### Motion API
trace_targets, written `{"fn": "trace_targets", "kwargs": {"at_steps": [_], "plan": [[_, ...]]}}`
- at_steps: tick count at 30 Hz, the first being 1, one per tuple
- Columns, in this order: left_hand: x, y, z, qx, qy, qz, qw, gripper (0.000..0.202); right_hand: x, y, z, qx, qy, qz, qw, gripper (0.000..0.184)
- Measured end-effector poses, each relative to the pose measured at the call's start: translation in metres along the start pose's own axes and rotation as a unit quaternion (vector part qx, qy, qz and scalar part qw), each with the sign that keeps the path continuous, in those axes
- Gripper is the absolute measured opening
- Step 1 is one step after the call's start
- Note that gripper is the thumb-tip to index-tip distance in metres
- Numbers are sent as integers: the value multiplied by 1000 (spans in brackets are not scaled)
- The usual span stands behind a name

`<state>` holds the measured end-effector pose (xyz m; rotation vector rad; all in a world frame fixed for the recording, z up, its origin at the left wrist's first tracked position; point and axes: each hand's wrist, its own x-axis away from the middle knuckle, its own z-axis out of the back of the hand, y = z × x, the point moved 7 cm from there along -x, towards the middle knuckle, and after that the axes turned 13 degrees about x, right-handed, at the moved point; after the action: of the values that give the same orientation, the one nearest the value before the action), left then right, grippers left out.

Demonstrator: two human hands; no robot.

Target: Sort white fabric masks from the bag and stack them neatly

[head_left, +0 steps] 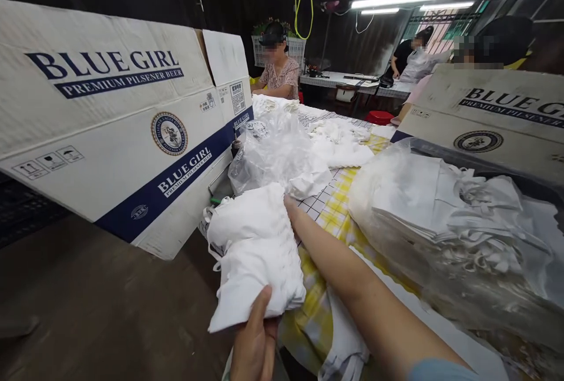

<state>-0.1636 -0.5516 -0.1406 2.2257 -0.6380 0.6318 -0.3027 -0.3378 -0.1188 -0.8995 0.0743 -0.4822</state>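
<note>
A thick stack of white cloth pieces (259, 246), with thin white straps along its left side, is held up over the table's near left edge. At its lower edge my left hand (255, 337) grips it, thumb on top and fingers underneath. My right hand (289, 207) reaches to the far right side of the stack; its fingers are hidden behind the cloth. Just beyond lies a crumpled clear plastic bag (275, 149) with white material in it.
A large beer carton (132, 116) stands at left, another (489, 110) at right. A clear bag of white cloth pieces (440, 204) lies at right. A yellow checked cloth (337, 204) covers part of the table. A person (279, 69) sits across; others are farther back and right.
</note>
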Motion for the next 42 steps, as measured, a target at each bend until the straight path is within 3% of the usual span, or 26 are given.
{"fn": "trace_targets", "kwargs": {"at_steps": [2, 6, 8, 11, 14, 16, 18, 20, 21, 23, 25, 26, 27, 29, 31, 33, 35, 40, 42], "plan": [[-1, -9, -12, 16, -17, 5, 1000, 66, -22, 1, 9, -35, -35, -4, 999, 66], [-1, -31, -44, 40, -42, 43, 997, 61, -49, 2, 11, -146, -230, -25, 962, 42], [-7, -44, -64, 62, -39, 54, 996, 57, -60, -2, 15, -139, -271, -30, 952, 46], [-19, -75, -102, 103, -61, 113, 986, 32, -81, -17, 26, -64, -241, 8, 968, 63], [-20, -112, -134, 122, -108, 195, 967, 15, -100, -30, 39, 65, -154, 46, 985, 68], [-6, -129, -144, 89, -160, 251, 951, 16, -102, -30, 48, 135, -105, 45, 984, 72], [18, -133, -145, 14, -247, 331, 911, 17, -92, -26, 59, 160, -81, 46, 983, 73], [32, -111, -140, -90, -342, 368, 860, 21, -68, -18, 80, 149, -51, 65, 985, 68], [25, -89, -137, -150, -372, 332, 854, 24, -50, -12, 95, 134, -21, 75, 988, 63], [-17, -24, -136, -263, -375, 156, 875, 21, -5, 4, 125, 89, 57, 82, 991, 49], [-77, 54, -138, -322, -284, -84, 899, 19, 47, 29, 143, 51, 133, 52, 988, 36], [-103, 89, -140, -360, -227, -209, 880, 20, 73, 44, 146, 38, 168, 22, 985, 30], [-125, 113, -144, -424, -189, -299, 834, 23, 97, 59, 142, 30, 189, -12, 981, 25], [-164, 127, -154, -587, -167, -350, 711, 28, 135, 86, 126, 35, 239, -83, 967, 20], [-188, 123, -161, -691, -175, -356, 604, 35, 154, 104, 107, 46, 278, -134, 950, 21], [-197, 118, -164, -735, -177, -361, 546, 41, 157, 110, 91, 50, 301, -161, 939, 26], [-199, 116, -167, -745, -171, -360, 535, 44, 151, 108, 81, 53, 311, -171, 934, 30], [-211, 118, -174, -730, -163, -302, 591, 35, 140, 97, 77, 62, 359, -145, 920, 20], [-217, 120, -177, -721, -163, -290, 608, 32, 143, 105, 79, 38, 388, -170, 905, 28]]}}
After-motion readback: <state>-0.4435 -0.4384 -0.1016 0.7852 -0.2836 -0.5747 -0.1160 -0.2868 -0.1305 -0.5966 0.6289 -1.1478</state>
